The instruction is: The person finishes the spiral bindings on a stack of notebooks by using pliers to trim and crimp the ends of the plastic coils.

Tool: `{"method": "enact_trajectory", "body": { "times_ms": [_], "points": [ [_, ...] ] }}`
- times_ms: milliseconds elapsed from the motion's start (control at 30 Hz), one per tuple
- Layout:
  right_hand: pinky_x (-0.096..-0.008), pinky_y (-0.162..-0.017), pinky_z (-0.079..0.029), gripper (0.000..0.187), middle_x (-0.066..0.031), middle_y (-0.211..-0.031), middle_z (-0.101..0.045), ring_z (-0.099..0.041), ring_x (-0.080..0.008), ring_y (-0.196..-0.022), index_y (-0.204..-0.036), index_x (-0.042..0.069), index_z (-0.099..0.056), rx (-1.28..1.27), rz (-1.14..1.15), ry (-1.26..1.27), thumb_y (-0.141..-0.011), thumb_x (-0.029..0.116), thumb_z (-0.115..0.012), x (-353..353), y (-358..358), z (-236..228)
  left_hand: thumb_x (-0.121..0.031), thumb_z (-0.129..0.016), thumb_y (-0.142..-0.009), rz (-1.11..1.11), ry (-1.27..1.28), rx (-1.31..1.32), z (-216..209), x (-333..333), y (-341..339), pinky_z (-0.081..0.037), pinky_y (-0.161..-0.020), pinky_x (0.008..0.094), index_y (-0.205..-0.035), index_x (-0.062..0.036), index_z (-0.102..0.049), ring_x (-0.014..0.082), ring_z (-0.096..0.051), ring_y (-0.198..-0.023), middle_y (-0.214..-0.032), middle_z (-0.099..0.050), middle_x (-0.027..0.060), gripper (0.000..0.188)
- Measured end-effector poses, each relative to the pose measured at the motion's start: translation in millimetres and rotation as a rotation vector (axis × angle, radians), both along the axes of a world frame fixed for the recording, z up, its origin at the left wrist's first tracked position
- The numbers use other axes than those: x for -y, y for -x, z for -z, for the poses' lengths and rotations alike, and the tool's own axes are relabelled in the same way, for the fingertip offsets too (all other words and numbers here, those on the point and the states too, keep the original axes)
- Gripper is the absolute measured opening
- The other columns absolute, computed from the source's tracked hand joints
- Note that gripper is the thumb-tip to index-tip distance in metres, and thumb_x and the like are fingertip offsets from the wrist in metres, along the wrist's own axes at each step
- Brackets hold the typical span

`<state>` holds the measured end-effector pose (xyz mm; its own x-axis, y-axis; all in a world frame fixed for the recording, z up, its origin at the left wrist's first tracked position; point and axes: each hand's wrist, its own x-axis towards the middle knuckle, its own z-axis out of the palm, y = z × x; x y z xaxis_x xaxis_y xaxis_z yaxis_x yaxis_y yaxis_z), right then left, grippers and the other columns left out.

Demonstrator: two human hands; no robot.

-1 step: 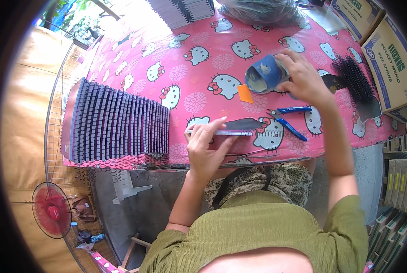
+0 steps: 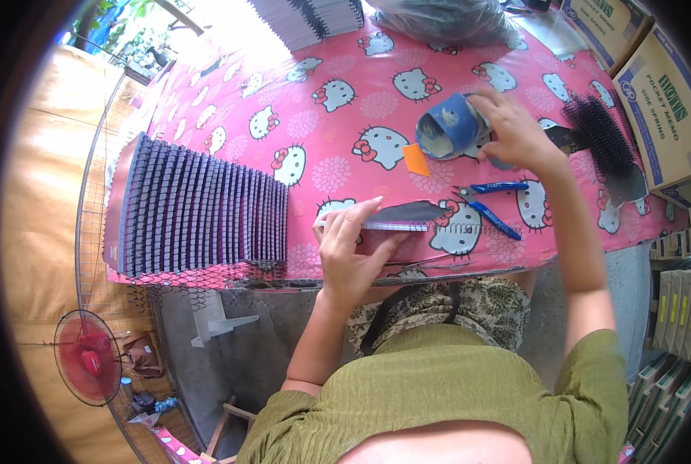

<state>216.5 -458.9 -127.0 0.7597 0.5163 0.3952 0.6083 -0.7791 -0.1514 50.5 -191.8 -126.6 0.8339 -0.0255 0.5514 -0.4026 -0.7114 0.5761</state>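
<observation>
My left hand (image 2: 347,251) grips a small notepad (image 2: 396,226) on edge near the table's front, fingers and thumb pressing it from both sides. A thin wire coil (image 2: 485,230) runs out from the pad's right end. My right hand (image 2: 515,131) is beside a blue cup-like container (image 2: 452,124) lying tilted, with its fingers curved and apart; whether the fingertips touch the container I cannot tell. Blue-handled nippers (image 2: 494,203) lie with handles spread between my hands. An orange slip (image 2: 416,159) lies against the container's mouth.
A long row of spiral-bound notepads (image 2: 206,209) stands at the left. More bound pads (image 2: 307,19) and a plastic bag (image 2: 446,19) are at the back. Black wire coils (image 2: 600,135) lie at the right, near cardboard boxes (image 2: 666,108). A red fan (image 2: 88,357) stands lower left.
My right hand has moved slightly to the right, its thumb drawing away from the blue container. The left hand and the notepad stay in place.
</observation>
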Motion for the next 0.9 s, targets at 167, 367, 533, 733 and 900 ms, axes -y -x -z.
{"method": "enact_trajectory", "body": {
  "times_ms": [167,367,533,733,900],
  "points": [
    [-0.039,-0.09,-0.047,0.059,-0.0143,-0.106,-0.062,-0.056,-0.0322,-0.107,-0.116,0.003,-0.052,-0.259,0.059,-0.005,-0.066,0.017,-0.079,5,-24,19,-0.02,-0.088,-0.059,-0.073,-0.007,0.088,15,4,-5,-0.034,-0.09,0.0381,-0.091,-0.0098,-0.062,0.0194,-0.056,-0.085,-0.086,-0.062,0.001,0.043],
    [-0.0367,-0.081,-0.051,0.055,-0.0143,-0.097,-0.064,-0.064,-0.0247,-0.093,-0.116,0.003,-0.05,-0.681,-0.395,-1.032,-0.068,0.011,-0.075,-18,33,17,-0.019,-0.087,-0.059,-0.037,0.045,0.089,18,2,-5,-0.031,-0.097,0.0434,-0.09,-0.0104,-0.061,0.0181,-0.055,-0.084,-0.081,-0.061,-0.0005,0.042],
    [-0.0306,-0.082,-0.05,0.067,-0.008,-0.098,-0.064,-0.062,-0.0143,-0.091,-0.121,0.003,-0.047,-0.861,-0.504,-0.845,-0.064,0.007,-0.081,-45,62,-23,-0.017,-0.086,-0.061,-0.058,0.039,0.031,19,-4,-3,-0.03,-0.099,0.044,-0.094,-0.01,-0.061,0.0179,-0.057,-0.083,-0.079,-0.062,-0.0011,0.042],
    [-0.0276,-0.083,-0.05,0.071,-0.0066,-0.092,-0.065,-0.061,-0.012,-0.089,-0.128,0.006,-0.048,-0.567,-0.423,-0.654,-0.063,0.001,-0.077,-58,59,-20,-0.016,-0.086,-0.059,-0.08,0.144,-0.075,14,-2,2,-0.034,-0.097,0.0434,-0.104,-0.0081,-0.061,0.0203,-0.059,-0.088,-0.084,-0.065,0.0015,0.052],
    [-0.0283,-0.077,-0.052,0.067,-0.0047,-0.092,-0.066,-0.062,-0.0104,-0.088,-0.125,0.005,-0.051,-0.529,-0.493,-0.566,-0.062,-0.003,-0.072,-73,57,-22,-0.011,-0.085,-0.061,-0.052,0.085,0.025,11,-16,-2,-0.048,-0.085,0.0395,-0.106,-0.0038,-0.06,0.0271,-0.058,-0.1,-0.108,-0.06,0.0118,0.052]
  ]
}}
